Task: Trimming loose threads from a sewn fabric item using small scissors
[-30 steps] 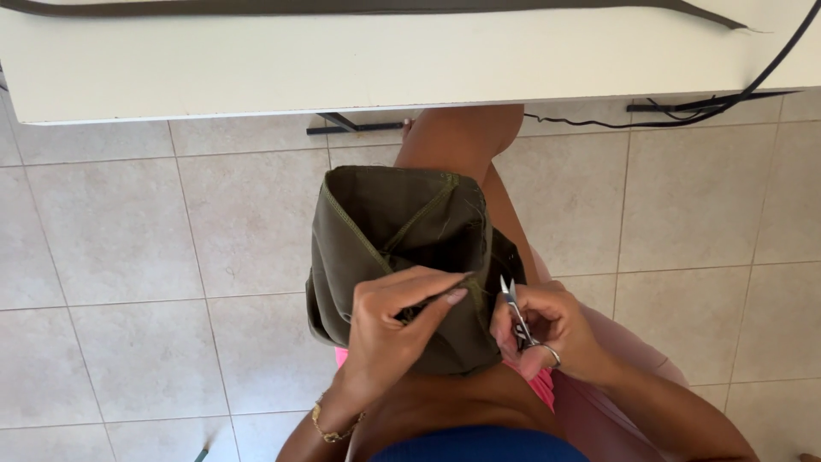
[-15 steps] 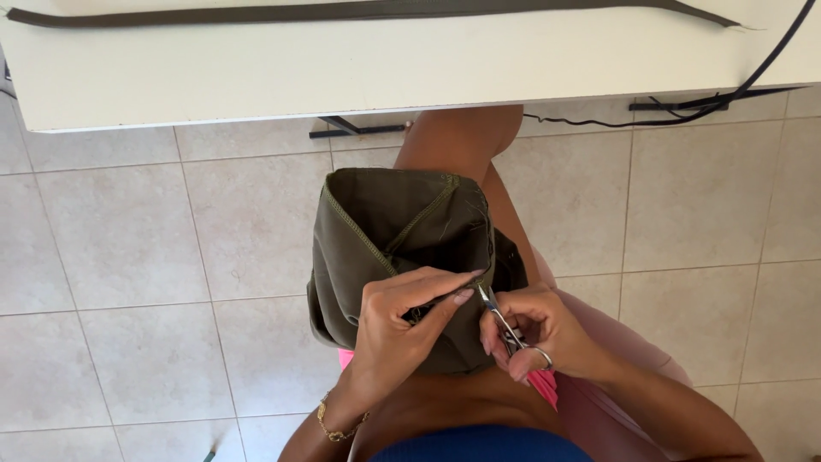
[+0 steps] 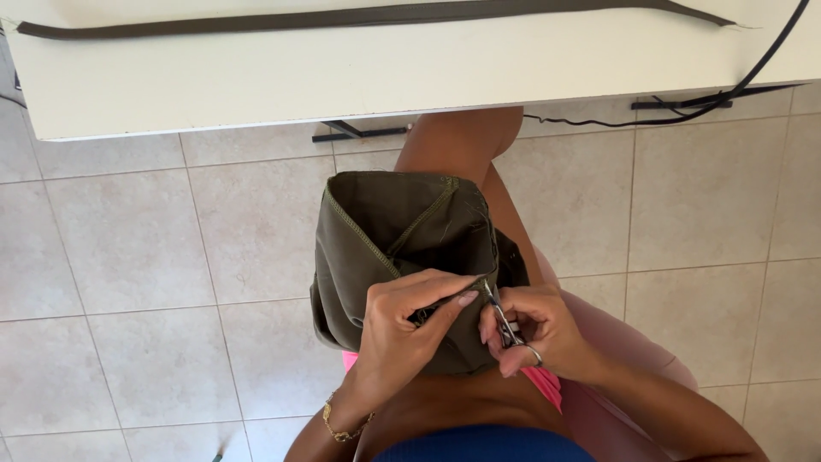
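Beige floor tiles (image 3: pixel 128 257) fill the background beneath a seated person, over whose lap an olive-green fabric piece (image 3: pixel 398 231) is draped. Nearest the camera, a blue waistband (image 3: pixel 479 445) and a strip of pink garment (image 3: pixel 543 385) are seen at the bottom edge of the view, and a gold bracelet (image 3: pixel 342 425) is worn on the left wrist. The near edge of the fabric is pinched by the left hand (image 3: pixel 402 334), whose fingers are curled down onto the cloth with the thumb and forefinger pressed along a seam. Just beside it, a pair of small metal scissors (image 3: pixel 500 318) is gripped by the right hand (image 3: pixel 534 329), the fingers being closed around the handles and a ring being visible on one finger; the blade tips are laid against the fabric's seam close to the left thumb. Whether a thread is caught between the blades cannot be told. Light green stitching is seen running across the top of the fabric, which is folded over the knee. Beyond the knee, a white table (image 3: pixel 385 68) spans the upper part of the view. Along its far edge an olive strap (image 3: pixel 342 17) is laid, and a black cable (image 3: pixel 753 77) is hung from its right corner towards the floor.
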